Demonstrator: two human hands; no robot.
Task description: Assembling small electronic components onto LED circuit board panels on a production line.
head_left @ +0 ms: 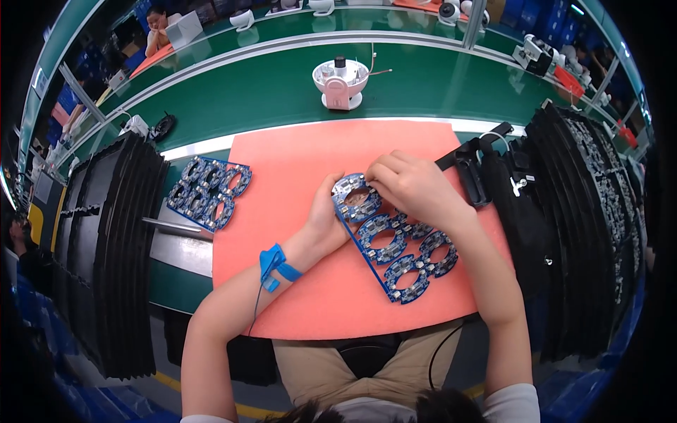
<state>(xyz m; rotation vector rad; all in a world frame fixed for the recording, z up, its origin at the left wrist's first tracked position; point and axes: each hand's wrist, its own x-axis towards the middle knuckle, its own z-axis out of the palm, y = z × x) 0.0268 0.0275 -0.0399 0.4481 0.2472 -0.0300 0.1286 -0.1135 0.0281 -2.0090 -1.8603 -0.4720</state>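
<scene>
Now the left hand (326, 215) grips the near-left edge of a blue panel of ring-shaped circuit boards (395, 243), which lies on the salmon-pink mat (296, 169) between both hands, and the right hand (412, 185) pinches the top ring with closed fingertips. To do this well, I think the left should hold the panel flat while the right bends only at the thin joints. The panel shows several rings with small grey parts.
</scene>
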